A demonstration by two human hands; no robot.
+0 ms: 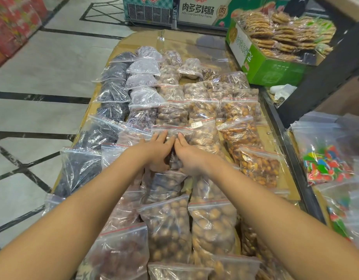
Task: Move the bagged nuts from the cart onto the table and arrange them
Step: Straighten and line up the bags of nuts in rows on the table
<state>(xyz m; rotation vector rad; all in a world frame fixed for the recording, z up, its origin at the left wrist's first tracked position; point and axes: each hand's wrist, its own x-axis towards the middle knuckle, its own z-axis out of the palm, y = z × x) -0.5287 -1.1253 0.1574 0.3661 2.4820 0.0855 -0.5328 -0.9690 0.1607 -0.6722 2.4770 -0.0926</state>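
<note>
At the centre of the frame, my left hand (157,151) and right hand (189,156) lie flat, fingers extended, pressing one nut bag (174,160) on the table (180,40), gripping nothing. I should nudge it gently, square with its row.

The cardboard-covered worktop (174,40) carries rows of clear bags of nuts (168,225), and a green box (271,67) stands at its far right corner.
</note>
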